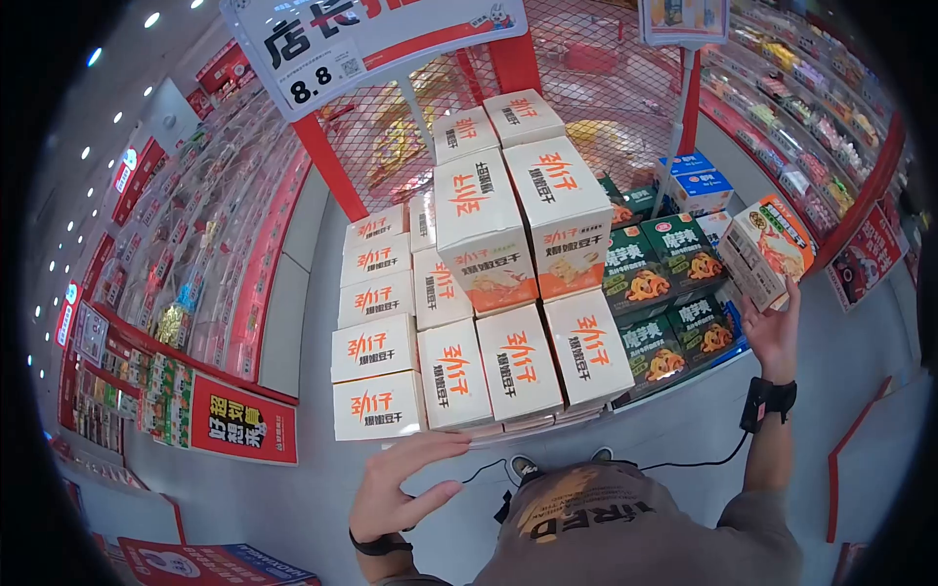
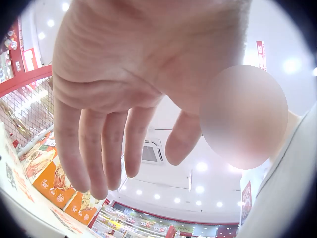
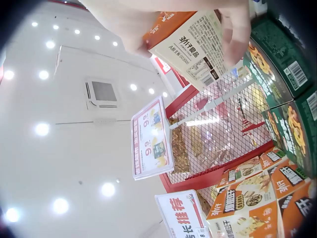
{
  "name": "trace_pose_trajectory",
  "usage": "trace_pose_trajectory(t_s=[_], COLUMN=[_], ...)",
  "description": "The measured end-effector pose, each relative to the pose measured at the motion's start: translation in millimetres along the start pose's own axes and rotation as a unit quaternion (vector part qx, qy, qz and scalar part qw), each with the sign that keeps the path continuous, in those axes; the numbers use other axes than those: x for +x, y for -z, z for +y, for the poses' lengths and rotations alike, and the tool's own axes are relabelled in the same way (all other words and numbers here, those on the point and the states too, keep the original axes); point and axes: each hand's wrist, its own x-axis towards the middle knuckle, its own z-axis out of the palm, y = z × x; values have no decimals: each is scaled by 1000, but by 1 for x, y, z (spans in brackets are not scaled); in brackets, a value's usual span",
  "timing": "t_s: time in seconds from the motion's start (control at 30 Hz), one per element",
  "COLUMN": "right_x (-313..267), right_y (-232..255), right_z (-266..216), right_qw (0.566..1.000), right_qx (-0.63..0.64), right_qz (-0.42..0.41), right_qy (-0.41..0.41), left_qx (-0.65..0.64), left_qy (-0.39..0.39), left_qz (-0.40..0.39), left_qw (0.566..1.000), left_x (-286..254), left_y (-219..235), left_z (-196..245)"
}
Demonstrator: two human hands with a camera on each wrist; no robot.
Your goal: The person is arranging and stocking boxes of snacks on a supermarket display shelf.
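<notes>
My right hand (image 1: 770, 334) grips an orange-and-white snack box (image 1: 764, 252) by its lower end, holding it tilted at the right of the display. In the right wrist view the fingers (image 3: 237, 37) curl over an edge of that box (image 3: 190, 52), whose printed side and barcode show. My left hand (image 1: 403, 486) hovers empty by the front edge of the stacked white boxes (image 1: 510, 366), thumb apart from the fingers. The left wrist view shows its palm (image 2: 124, 64) with the fingers loosely extended. Green snack boxes (image 1: 640, 269) lie left of the held box.
Taller white-and-orange boxes (image 1: 484, 264) rise mid-display before a red-framed mesh (image 1: 391, 137). A price sign (image 1: 362, 44) stands above, and another sign (image 1: 684, 20) sits on a pole. Blue boxes (image 1: 699, 186) are behind the green ones. Shelves (image 1: 210, 244) line the left aisle.
</notes>
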Motion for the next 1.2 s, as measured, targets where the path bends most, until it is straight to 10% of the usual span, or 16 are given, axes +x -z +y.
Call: trace_pose_trajectory(t_s=[0.23,0.37,0.43,0.53,0.67,0.87,1.2], right_x=[-45,-95,-121,-123,-127,-88,-45], right_y=[-4,-7,-43,-93,-113,-70,49], right_z=[10,43,58,89,87,24,-6], right_qw=[931,929,860,685,727,872,953], right_qx=[-118,-144,-291,-393,-346,-283,-117], right_qz=[-264,-337,-417,-612,-592,-314,-95], right_qy=[225,55,-37,49,-46,245,263], left_qx=[-140,-194,-97,-52,-215,-202,-146], left_qy=[39,-106,-133,-63,-28,-78,-39], left_qz=[40,61,9,51,193,332,192], left_qw=[989,973,986,995,957,918,970], left_x=[12,39,42,35,20,43,188], left_y=[-1,-21,-16,-24,1,144,212], left_z=[10,14,20,18,18,-8,-152])
